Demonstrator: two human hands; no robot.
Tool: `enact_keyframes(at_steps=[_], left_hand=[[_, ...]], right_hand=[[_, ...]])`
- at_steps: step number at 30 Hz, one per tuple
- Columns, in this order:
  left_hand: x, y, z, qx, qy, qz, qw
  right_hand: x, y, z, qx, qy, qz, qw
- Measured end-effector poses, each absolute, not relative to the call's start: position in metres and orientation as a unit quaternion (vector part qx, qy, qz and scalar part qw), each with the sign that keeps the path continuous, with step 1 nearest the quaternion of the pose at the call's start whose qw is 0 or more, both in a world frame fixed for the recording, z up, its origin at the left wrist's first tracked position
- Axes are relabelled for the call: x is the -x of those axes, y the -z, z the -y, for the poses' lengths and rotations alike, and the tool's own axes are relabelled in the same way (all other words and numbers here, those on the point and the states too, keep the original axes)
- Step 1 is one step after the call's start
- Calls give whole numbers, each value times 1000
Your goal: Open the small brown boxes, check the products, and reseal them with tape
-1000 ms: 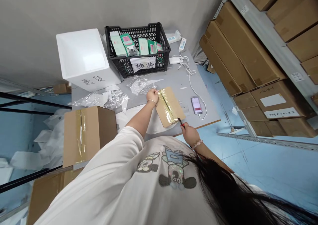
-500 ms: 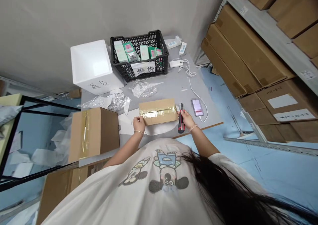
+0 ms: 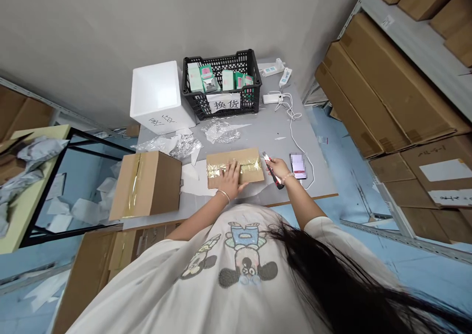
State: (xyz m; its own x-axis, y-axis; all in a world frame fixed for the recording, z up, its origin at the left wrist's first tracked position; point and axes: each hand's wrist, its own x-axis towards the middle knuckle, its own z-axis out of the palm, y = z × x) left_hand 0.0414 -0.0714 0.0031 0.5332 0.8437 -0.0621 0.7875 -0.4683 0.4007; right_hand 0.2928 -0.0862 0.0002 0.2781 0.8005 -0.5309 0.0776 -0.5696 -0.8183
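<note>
A flat cardboard box (image 3: 217, 164) with shiny clear tape along its top lies near the front of the grey table. My left hand (image 3: 230, 180) rests on top of it, fingers spread and flat. Just right of the box, my right hand (image 3: 279, 168) is wrapped round a red and black box cutter (image 3: 275, 175). Its front end points up and left, toward the box's right end, apart from it. White paper (image 3: 191, 181) lies partly beneath the box. A phone (image 3: 298, 166) on a white cable lies beside my right hand.
A black crate (image 3: 223, 86) of small green and white boxes stands at the back, beside a white foam box (image 3: 162, 103). A larger taped carton (image 3: 147, 184) sits at the left. Crumpled plastic wrap (image 3: 221, 130) and power strips (image 3: 273, 99) lie on the table (image 3: 258, 130). Shelved cartons (image 3: 391, 88) rise at right.
My left hand has moved from the box's left corner to flat on its top. In my right hand the cutter has turned from upright to slanting toward the box. The view has shifted left.
</note>
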Motion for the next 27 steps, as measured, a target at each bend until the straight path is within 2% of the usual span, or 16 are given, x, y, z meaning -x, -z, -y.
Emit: enact_keyframes(at_steps=[17, 27], left_hand=[[-61, 17, 70, -872, 23, -487, 43], [-61, 19, 72, -872, 29, -488, 38]], right_hand=[[-311, 0, 94, 684, -537, 434, 235], [-318, -1, 113, 641, -562, 494, 172]])
